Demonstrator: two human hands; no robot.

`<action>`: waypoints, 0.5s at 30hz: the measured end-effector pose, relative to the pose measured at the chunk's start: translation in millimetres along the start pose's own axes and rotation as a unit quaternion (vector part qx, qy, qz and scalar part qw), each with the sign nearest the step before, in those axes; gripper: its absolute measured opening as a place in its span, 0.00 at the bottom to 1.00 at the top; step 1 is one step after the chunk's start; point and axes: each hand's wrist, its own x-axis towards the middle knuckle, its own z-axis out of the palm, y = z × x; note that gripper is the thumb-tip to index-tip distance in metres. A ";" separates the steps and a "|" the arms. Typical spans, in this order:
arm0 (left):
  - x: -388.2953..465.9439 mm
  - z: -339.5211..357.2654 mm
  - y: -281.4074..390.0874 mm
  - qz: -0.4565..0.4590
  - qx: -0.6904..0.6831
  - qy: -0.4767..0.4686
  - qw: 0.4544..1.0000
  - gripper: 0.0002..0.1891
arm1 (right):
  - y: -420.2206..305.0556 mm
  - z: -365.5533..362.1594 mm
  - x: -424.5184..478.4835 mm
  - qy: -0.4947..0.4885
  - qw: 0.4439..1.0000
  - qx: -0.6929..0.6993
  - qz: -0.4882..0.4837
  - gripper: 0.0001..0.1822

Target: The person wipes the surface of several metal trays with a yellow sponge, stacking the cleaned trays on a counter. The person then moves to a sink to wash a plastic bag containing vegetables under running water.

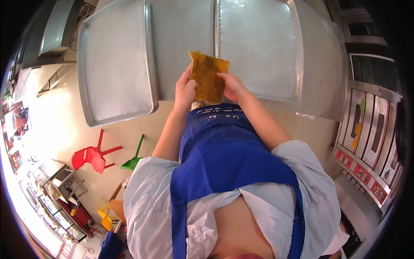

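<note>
Between my hands is a worn yellow-brown cloth with frayed edges and dark stains. My left hand grips its left side, the thumb lying on the upper face. On the opposite side, my right hand pinches the edge with thumb and fingers. The cloth is held up above the near edge of the metal table, just beyond my blue apron. A shallow metal baking tray lies on the table to the right. At the left, a stack of similar trays juts past the table's near edge.
The metal work table spans the space before me. A deck oven with several doors stands at the right. Red and green chairs are on the tiled floor at the left. A display shelf stands further back at lower left.
</note>
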 end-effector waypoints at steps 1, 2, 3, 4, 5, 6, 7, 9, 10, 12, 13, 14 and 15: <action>1.3 -1.8 -1.4 0.038 0.089 -0.002 0.995 0.31 | -0.7 -2.4 1.5 -0.021 0.999 0.033 0.014 0.21; 2.0 -2.3 -2.6 0.077 0.176 -0.005 0.981 0.31 | 1.5 -3.9 1.6 -0.073 0.995 0.062 0.022 0.21; -1.6 0.1 -3.6 0.072 0.209 -0.058 0.974 0.31 | -2.1 7.9 -7.0 -0.124 0.988 0.089 0.030 0.22; -7.9 3.3 -3.2 0.068 0.242 -0.112 0.961 0.32 | -5.6 15.3 -11.2 -0.175 0.977 0.116 0.036 0.22; -11.9 8.3 -4.0 0.065 0.274 -0.166 0.945 0.32 | 5.6 3.5 4.5 -0.167 0.982 0.057 0.069 0.22; -11.9 12.2 -3.5 -0.039 0.226 -0.211 0.950 0.32 | 5.3 8.5 7.6 -0.125 0.991 -0.020 0.045 0.21; -13.3 16.6 -2.7 -0.046 0.164 -0.200 0.965 0.32 | 3.4 10.4 9.3 -0.080 0.992 -0.097 0.022 0.19; -17.7 26.3 1.5 -0.060 0.037 -0.174 0.982 0.30 | -5.2 -1.9 16.8 -0.029 0.999 -0.031 -0.022 0.19; -17.6 27.7 -1.1 -0.058 0.013 -0.171 0.984 0.28 | -14.9 -14.9 18.9 -0.013 0.999 0.005 -0.039 0.19; -13.7 29.9 -0.7 -0.058 0.070 -0.166 0.982 0.27 | -40.4 -55.6 28.4 0.060 0.991 0.015 -0.115 0.18; -8.6 32.7 -2.0 -0.058 0.096 -0.161 0.980 0.27 | -56.7 -84.3 32.0 0.117 0.978 -0.012 -0.171 0.18; -1.6 31.5 -9.8 -0.062 0.122 -0.138 0.981 0.26 | -77.8 -104.3 23.9 0.183 0.956 -0.052 -0.222 0.17; 5.6 36.3 -17.4 -0.033 0.160 -0.106 0.981 0.27 | -101.2 -124.2 12.8 0.247 0.926 -0.091 -0.271 0.16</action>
